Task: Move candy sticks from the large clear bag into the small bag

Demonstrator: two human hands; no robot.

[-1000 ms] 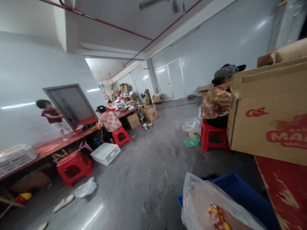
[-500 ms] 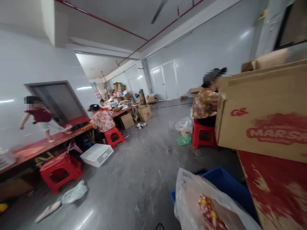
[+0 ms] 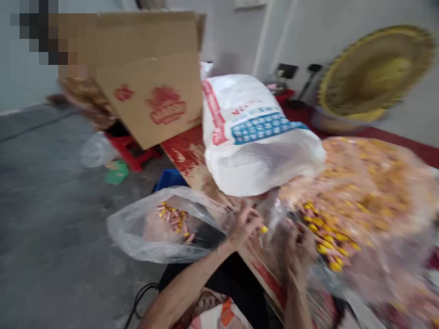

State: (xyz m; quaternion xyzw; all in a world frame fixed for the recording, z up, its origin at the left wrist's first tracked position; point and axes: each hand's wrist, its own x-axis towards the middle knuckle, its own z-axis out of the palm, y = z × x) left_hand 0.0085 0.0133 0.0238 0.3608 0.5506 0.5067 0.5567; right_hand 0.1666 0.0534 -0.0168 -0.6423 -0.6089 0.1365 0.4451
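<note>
The heaped bag of yellow-tipped pieces (image 3: pixel 360 196) sat at two o'clock over the red table (image 3: pixel 181 153) — a slack grip or slipping plastic could have spilled them. The left hand (image 3: pixel 243 224) was half-curled beside the clear bag (image 3: pixel 137 228), the right hand (image 3: pixel 298 251) half-closed against the heap, both holds too blurred to tell.

No legible text in view. White woven sack (image 3: pixel 257 151) shows red lettering along its left edge and a blue panel with white characters, both too blurred to read. Cardboard box (image 3: pixel 147 105) shows red printed marks, likewise unreadable
</note>
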